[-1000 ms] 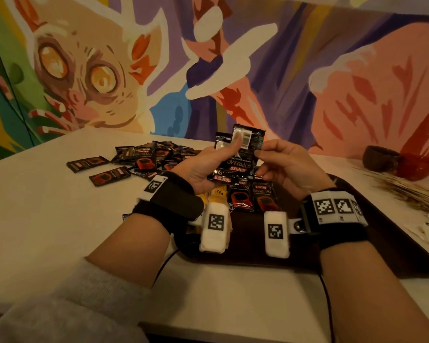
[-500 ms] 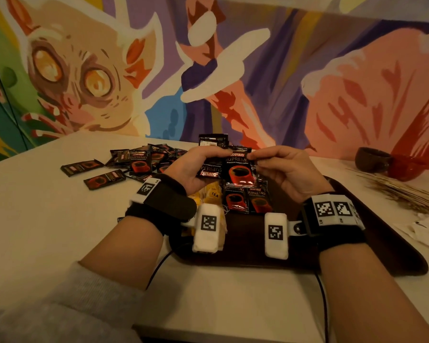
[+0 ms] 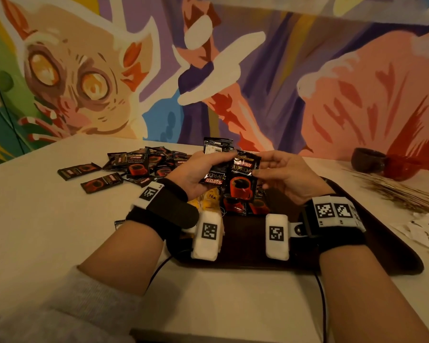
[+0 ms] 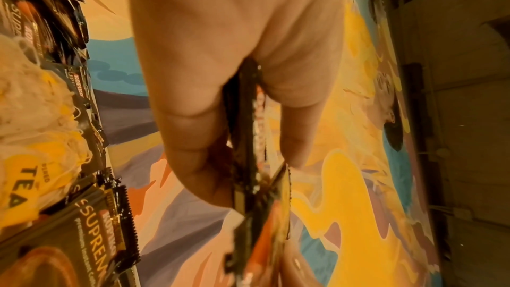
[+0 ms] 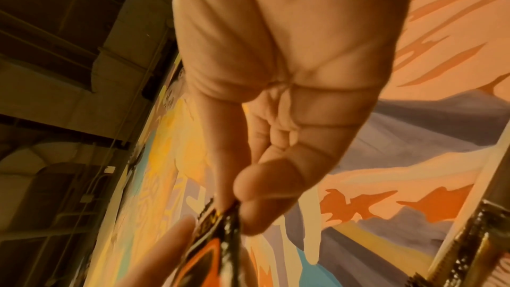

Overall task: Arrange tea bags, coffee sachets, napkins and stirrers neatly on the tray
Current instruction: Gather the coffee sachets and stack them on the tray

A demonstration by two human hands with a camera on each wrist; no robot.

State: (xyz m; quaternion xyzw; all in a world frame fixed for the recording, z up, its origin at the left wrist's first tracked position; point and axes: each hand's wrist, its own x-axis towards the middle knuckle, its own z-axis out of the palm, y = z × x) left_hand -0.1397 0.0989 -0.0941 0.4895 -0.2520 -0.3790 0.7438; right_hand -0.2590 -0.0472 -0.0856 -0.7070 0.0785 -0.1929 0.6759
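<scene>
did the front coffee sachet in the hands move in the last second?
Yes. The front sachet was flipped from barcode side to cup side and came down toward the tray.

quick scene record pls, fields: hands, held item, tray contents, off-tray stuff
left hand: grips a small stack of coffee sachets
right hand: pinches the front sachet, upright, label facing the camera
tray: dark; holds tea bags and coffee sachets at its far left
loose sachets: scattered on table, left of tray
stirrers: bundle right of tray
napkins: cannot tell
</scene>
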